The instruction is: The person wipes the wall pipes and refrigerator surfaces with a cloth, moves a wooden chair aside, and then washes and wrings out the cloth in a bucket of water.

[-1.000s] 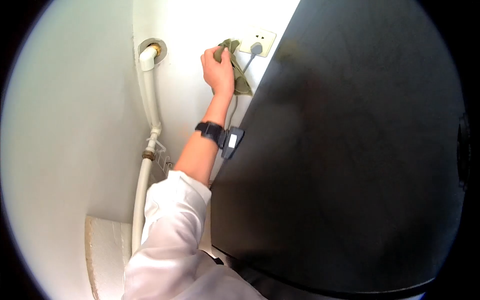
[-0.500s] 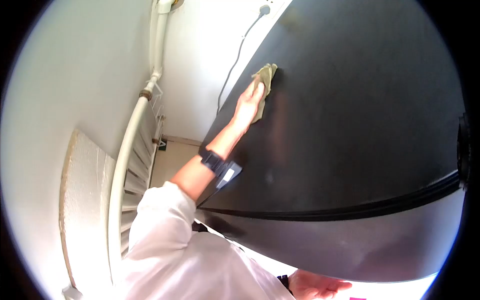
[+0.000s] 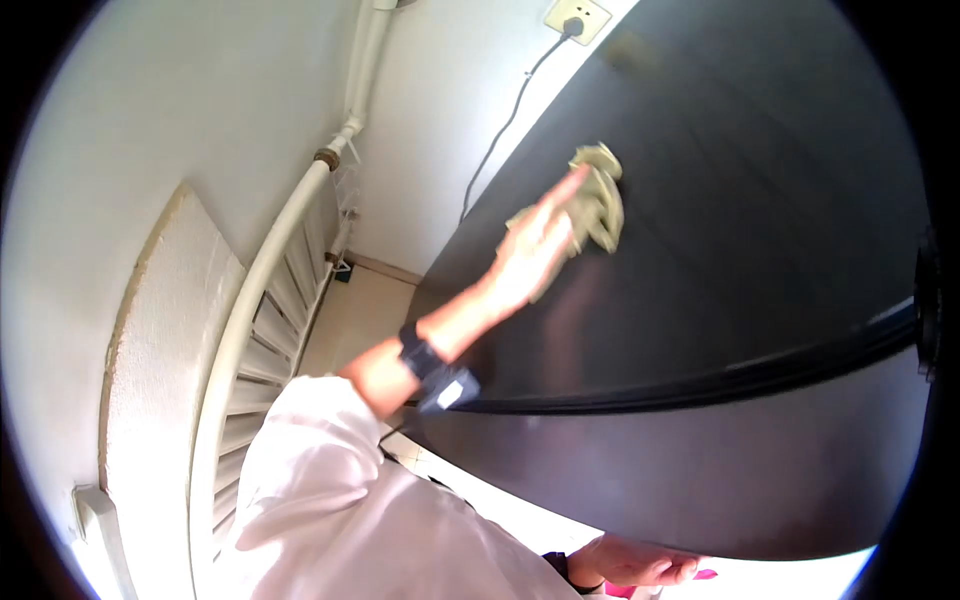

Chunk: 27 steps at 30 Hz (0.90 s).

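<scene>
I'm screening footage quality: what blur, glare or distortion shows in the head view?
Head view: the left hand and cloth look blurred; head view: the background beside the right hand is washed out; head view: the dark panel has a bowed lower edge, likely lens distortion.

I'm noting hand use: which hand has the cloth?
The left hand, higher up, has the greenish cloth against the dark panel; the right hand, at the bottom, shows none.
</scene>
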{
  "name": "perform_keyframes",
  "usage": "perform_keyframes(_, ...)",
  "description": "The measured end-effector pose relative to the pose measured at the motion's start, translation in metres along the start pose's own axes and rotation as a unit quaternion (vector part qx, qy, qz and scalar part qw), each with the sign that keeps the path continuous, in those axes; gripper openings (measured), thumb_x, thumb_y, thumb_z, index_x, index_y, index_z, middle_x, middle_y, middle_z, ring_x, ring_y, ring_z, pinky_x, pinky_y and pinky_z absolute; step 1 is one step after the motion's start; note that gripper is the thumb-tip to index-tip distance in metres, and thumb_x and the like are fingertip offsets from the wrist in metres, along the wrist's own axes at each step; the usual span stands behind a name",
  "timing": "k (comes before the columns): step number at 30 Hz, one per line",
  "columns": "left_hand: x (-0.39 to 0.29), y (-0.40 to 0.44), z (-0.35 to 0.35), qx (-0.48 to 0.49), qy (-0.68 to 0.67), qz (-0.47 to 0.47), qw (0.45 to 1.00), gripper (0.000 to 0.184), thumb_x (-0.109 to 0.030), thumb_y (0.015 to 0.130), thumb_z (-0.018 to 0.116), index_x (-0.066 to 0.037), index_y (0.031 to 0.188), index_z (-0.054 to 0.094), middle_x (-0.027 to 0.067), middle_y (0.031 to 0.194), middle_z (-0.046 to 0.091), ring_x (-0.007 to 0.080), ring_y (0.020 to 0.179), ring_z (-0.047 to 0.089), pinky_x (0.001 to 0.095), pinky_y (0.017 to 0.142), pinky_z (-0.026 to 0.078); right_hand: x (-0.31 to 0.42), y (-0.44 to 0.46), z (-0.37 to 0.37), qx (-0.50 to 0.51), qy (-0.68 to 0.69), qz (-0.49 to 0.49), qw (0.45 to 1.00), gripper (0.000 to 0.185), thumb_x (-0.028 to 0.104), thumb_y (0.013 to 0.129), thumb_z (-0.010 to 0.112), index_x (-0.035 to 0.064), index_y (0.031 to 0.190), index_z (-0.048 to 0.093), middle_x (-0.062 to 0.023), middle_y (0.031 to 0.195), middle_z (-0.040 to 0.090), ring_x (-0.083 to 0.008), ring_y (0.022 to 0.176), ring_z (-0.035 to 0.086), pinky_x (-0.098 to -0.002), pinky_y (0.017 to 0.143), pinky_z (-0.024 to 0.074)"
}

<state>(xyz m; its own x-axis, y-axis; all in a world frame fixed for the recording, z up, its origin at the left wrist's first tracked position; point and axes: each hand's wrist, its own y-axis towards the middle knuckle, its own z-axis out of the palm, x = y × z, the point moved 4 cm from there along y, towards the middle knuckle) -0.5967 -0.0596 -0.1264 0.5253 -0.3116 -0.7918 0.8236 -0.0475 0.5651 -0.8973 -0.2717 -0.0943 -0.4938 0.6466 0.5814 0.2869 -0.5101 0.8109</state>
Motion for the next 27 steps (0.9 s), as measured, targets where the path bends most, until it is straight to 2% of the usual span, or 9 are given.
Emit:
perform_keyframes(3,0.063,-0.029,-0.012,-0.068,0.042,-0.096,0.992,0.05,-0.037,0.099,0.036,-0.009,0.14,0.034,0.0098,0.133,0.048,0.0171,0.124,0.042,0.0287,0.104,0.03,0.038,0.005,0.004,0.01,-0.158,-0.145,0.977,0.027,0.019,0.096,0.035,0.0146,0.113,0.055,-0.0103,0.135,0.047,-0.0281,0.121,0.042,-0.0427,0.105,0.0316)
perform_keyframes(6,0.099,-0.123,-0.014,-0.105,0.068,-0.198,0.972,0.051,-0.037,0.099,0.037,-0.007,0.14,0.034,0.0082,0.136,0.046,0.0167,0.125,0.041,0.0291,0.105,0.029,0.022,-0.003,-0.036,0.025,-0.066,-0.057,0.996,0.027,0.018,0.098,0.035,0.0185,0.115,0.057,-0.0114,0.137,0.044,-0.0278,0.126,0.037,-0.0432,0.108,0.027)
perform_keyframes(9,0.101,-0.216,-0.016,-0.17,-0.238,-0.369,0.882,0.054,-0.043,0.097,0.039,-0.008,0.138,0.038,0.0055,0.137,0.045,0.0163,0.122,0.045,0.0301,0.104,0.032,0.029,-0.012,-0.065,0.068,0.101,-0.002,0.992,0.026,0.023,0.097,0.039,0.0184,0.115,0.056,-0.0108,0.127,0.051,-0.0271,0.123,0.04,-0.0443,0.107,0.0255)
perform_keyframes(11,0.011,-0.296,-0.031,-0.162,-0.396,-0.375,0.822,0.056,-0.047,0.096,0.039,-0.009,0.136,0.04,0.0063,0.134,0.048,0.02,0.119,0.048,0.0334,0.102,0.036,0.09,-0.055,-0.122,0.129,0.247,0.001,0.96,0.026,0.027,0.095,0.042,0.017,0.115,0.056,-0.0098,0.116,0.058,-0.0265,0.119,0.044,-0.0452,0.105,0.0255)
perform_keyframes(14,-0.084,-0.384,-0.031,-0.133,-0.505,-0.329,0.787,0.057,-0.049,0.095,0.038,-0.009,0.135,0.042,0.0079,0.13,0.051,0.0246,0.119,0.049,0.0392,0.102,0.038,0.145,-0.106,-0.17,0.39,0.347,-0.073,0.85,0.036,0.039,0.089,0.052,0.0097,0.109,0.056,-0.0032,0.079,0.066,-0.0244,0.082,0.06,-0.036,0.076,0.0484)
perform_keyframes(16,-0.064,-0.368,-0.009,-0.143,-0.53,-0.308,0.777,0.057,-0.049,0.095,0.037,-0.009,0.135,0.042,0.0088,0.13,0.051,0.0257,0.119,0.049,0.041,0.102,0.038,0.096,-0.098,-0.125,0.523,0.383,-0.071,0.758,0.019,0.024,0.081,0.059,0.0057,0.085,0.056,-0.0093,0.084,0.069,-0.0256,0.078,0.064,-0.0362,0.066,0.0549)
perform_keyframes(18,-0.061,-0.348,0.012,-0.151,-0.555,-0.288,0.765,0.057,-0.05,0.095,0.036,-0.009,0.135,0.042,0.0097,0.13,0.051,0.0269,0.119,0.049,0.0428,0.102,0.038,0.063,-0.088,-0.089,0.601,0.371,0.018,0.708,0.024,0.018,0.076,0.064,0.0025,0.093,0.059,-0.0121,0.091,0.069,-0.0274,0.088,0.064,-0.0346,0.067,0.0552)
perform_keyframes(24,-0.058,-0.351,0.028,-0.215,-0.619,-0.225,0.721,0.058,-0.049,0.097,0.028,-0.006,0.134,0.042,0.0147,0.131,0.05,0.0328,0.119,0.047,0.0467,0.104,0.035,0.047,-0.086,-0.064,0.615,0.371,0.062,0.693,0.03,0.011,0.075,0.066,-0.0008,0.102,0.057,-0.0155,0.095,0.067,-0.0325,0.091,0.064,-0.0374,0.074,0.0549)
perform_keyframes(27,-0.048,-0.395,-0.016,-0.323,-0.549,-0.257,0.727,0.056,-0.046,0.097,0.026,-0.006,0.131,0.043,0.0158,0.128,0.05,0.0335,0.117,0.047,0.0474,0.103,0.034,0.068,-0.099,-0.07,0.522,0.384,-0.019,0.762,0.027,0.013,0.077,0.063,0.0027,0.1,0.055,-0.0158,0.093,0.067,-0.0315,0.088,0.064,-0.0387,0.066,0.0557)
